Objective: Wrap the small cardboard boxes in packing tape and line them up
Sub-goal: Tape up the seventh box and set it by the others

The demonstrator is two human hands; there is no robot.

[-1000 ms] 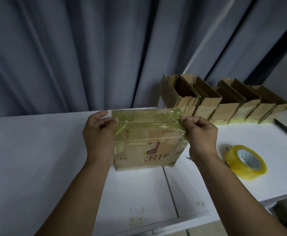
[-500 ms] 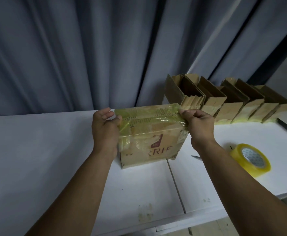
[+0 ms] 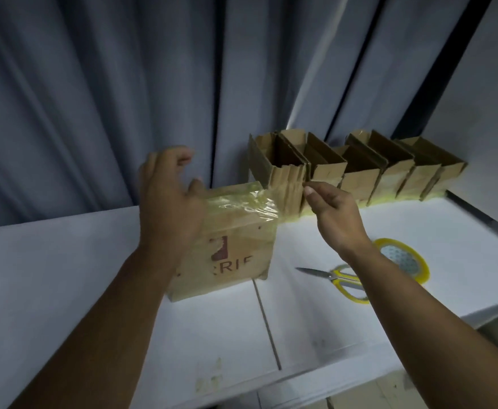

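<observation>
While the left hand [image 3: 168, 202] hovers loose-fingered left of the crinkly, tape-wrapped cardboard box [image 3: 236, 240], the right hand [image 3: 335, 215] curls empty to its right.

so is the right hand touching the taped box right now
Apart. In the head view the right hand hangs beside the taped box, with white table showing between them.

white table [image 3: 64, 276] | taped box [image 3: 236, 246] | box row [image 3: 360, 178] | scissors [image 3: 335, 276] | tape roll [image 3: 404, 258]
</observation>
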